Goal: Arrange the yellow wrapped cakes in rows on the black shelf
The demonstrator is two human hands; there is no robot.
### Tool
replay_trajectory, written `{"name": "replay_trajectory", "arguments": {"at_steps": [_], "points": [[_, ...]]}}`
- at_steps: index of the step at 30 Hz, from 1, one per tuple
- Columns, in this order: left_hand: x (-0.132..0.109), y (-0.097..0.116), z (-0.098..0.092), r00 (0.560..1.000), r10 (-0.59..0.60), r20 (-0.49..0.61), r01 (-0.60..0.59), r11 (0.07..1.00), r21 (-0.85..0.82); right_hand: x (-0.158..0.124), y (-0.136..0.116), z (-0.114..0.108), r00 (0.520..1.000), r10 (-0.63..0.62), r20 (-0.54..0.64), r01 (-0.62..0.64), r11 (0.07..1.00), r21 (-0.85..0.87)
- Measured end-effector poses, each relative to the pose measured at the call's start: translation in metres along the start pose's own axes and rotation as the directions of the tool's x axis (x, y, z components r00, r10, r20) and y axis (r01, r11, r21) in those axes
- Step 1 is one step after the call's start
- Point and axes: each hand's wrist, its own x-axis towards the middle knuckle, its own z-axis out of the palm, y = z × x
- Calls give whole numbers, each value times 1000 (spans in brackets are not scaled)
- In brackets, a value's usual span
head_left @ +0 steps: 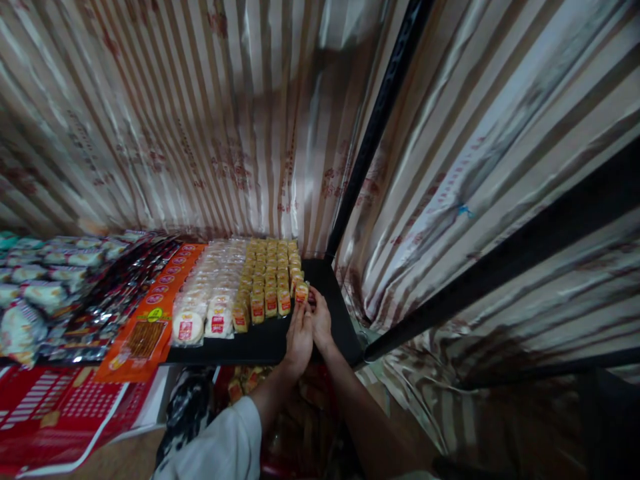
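Note:
On a black shelf (270, 343) lie rows of small yellow snack packets (270, 277). Both my hands reach to the right end of the front row. My left hand (299, 337) and my right hand (320, 320) are pressed close together, fingers pinched round one small yellow packet (301, 292) at the row's end. Left of the yellow rows lie rows of round white cakes in clear wrappers (210, 293).
Orange packets (150, 320), dark foil packets (120, 287) and pale green-white wrapped buns (30, 293) fill the shelf's left. Red printed sheets (45, 407) lie below. A black upright post (373, 133) and a slanting black rail (500, 273) frame the shelf, with striped curtain behind.

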Motion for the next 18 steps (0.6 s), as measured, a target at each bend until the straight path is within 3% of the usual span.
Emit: {"name": "replay_trajectory", "arguments": {"at_steps": [10,15,18], "points": [[15,-13,3,999,-22,-23,22,1000,-9,5,-2,5,997,-30,64,31,1000,-1],[12,-17,3,1000,-3,-22,2,999,-45,4,-1,5,1000,-29,8,30,989,-143],[12,-17,3,1000,-16,-14,16,998,-58,6,2,9,998,-51,35,55,990,-133]]}}
